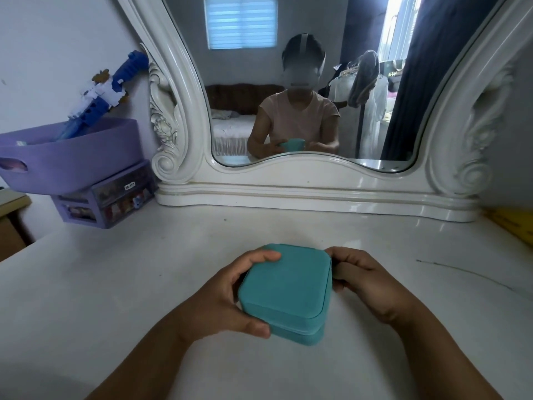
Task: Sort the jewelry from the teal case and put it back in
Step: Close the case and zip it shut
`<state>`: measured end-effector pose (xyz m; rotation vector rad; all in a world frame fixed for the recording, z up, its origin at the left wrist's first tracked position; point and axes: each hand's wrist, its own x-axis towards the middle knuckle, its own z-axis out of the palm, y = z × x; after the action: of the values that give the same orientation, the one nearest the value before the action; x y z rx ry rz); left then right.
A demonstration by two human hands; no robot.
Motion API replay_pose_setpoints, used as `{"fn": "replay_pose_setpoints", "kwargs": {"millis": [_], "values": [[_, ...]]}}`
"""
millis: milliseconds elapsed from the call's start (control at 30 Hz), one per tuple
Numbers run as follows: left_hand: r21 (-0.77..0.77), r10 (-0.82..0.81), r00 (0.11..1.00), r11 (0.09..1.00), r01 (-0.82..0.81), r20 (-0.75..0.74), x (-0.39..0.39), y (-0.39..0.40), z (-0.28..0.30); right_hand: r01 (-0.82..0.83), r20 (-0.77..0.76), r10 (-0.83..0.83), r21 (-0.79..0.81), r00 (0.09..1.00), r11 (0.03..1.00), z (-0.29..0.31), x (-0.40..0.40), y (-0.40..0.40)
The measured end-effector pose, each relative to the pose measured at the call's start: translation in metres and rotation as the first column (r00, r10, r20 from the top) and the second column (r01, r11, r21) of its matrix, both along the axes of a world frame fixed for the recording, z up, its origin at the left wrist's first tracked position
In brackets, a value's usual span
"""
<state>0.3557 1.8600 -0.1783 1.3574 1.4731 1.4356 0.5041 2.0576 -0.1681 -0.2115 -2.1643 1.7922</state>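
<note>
A square teal case with rounded corners and a velvety lid sits closed on the white dressing table, near its front edge. My left hand grips its left side, thumb at the near corner and fingertips on the far edge of the lid. My right hand holds its right side with the fingers curled against the wall of the case. No jewelry is visible; the inside of the case is hidden.
A large mirror in an ornate white frame stands along the back of the table. At the left are a purple drawer unit and a purple tub holding a blue toy. A yellow object lies at the right edge.
</note>
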Motion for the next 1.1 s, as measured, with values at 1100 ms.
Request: {"fn": "replay_pose_setpoints", "kwargs": {"millis": [1100], "values": [[0.064, -0.226, 0.958, 0.974, 0.218, 0.178, -0.009, -0.006, 0.007, -0.107, -0.034, 0.103, -0.145, 0.994, 0.984, 0.008, 0.012, -0.005]]}}
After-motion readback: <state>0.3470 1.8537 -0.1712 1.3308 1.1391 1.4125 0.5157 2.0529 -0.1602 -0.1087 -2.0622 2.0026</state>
